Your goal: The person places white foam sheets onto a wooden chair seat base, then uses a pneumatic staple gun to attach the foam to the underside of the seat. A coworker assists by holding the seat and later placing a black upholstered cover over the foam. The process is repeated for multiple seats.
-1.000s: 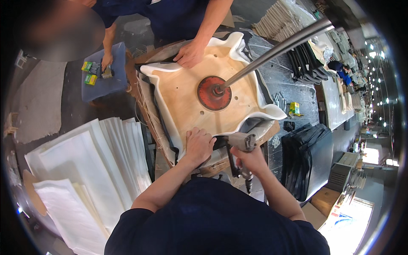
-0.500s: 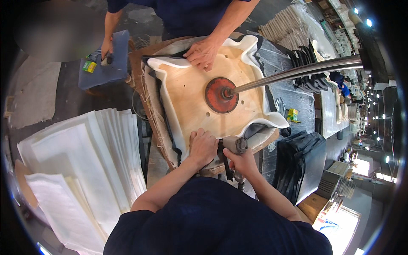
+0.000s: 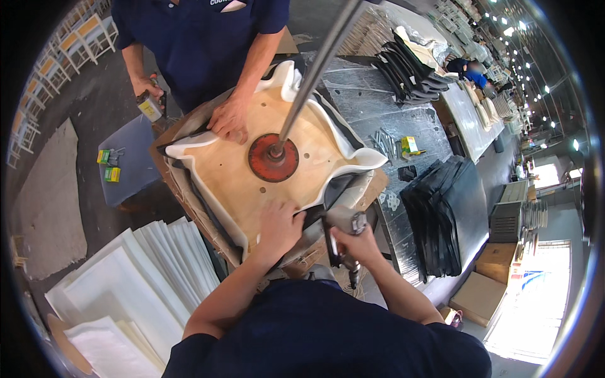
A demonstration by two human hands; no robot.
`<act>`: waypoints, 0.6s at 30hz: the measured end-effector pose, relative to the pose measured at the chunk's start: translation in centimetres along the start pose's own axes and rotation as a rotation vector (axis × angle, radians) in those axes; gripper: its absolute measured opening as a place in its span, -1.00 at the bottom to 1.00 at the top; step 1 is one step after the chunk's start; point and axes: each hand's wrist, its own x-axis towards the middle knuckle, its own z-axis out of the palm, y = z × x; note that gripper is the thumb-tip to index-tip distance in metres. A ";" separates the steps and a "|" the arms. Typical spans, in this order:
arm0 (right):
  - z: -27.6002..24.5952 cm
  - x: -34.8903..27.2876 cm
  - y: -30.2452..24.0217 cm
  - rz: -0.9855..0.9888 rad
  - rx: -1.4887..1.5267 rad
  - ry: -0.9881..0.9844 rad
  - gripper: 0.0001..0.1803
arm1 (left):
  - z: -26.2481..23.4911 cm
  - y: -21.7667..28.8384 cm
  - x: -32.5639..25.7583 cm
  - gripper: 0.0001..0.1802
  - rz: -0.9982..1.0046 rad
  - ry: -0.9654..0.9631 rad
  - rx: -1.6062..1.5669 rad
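Observation:
In front of me lies a square plywood panel (image 3: pixel 230 160) edged with wavy white padding (image 3: pixel 205 195) and black cover material (image 3: pixel 340 186). A red round plate (image 3: pixel 273 157) on a metal rod (image 3: pixel 315 75) rests on the panel's middle. My left hand (image 3: pixel 280 230), its fingers smeared by motion, is over the near edge of the panel. My right hand (image 3: pixel 358 242) is wrapped round the grip of a staple gun (image 3: pixel 343 220), held just right of my left hand beside the near edge. An air fitting hangs from the gun's handle.
Across the panel a co-worker presses one hand (image 3: pixel 230 118) on it and holds another staple gun (image 3: pixel 150 106). White sheets (image 3: pixel 135 271) stand at my left; black covers (image 3: pixel 435 217) are stacked at right on a plastic-covered table (image 3: pixel 372 94). Small yellow-green boxes (image 3: pixel 411 145) lie about.
The view has shifted, so the panel appears further left. The co-worker's staple gun is now lifted off the blue-grey surface. My left hand is moving at the edge; my right still holds its gun.

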 end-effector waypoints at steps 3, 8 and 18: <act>-4.4 2.3 0.2 -0.012 0.052 0.033 -0.60 | 3.8 2.6 4.1 -0.64 0.098 -0.016 0.011; -7.4 6.4 -2.5 -0.071 0.008 -0.055 -0.63 | 7.8 3.4 7.2 -0.63 0.136 0.000 0.204; -7.9 11.9 -7.1 0.136 -0.472 -0.228 -0.53 | 10.2 2.4 7.9 -0.77 0.043 0.066 0.108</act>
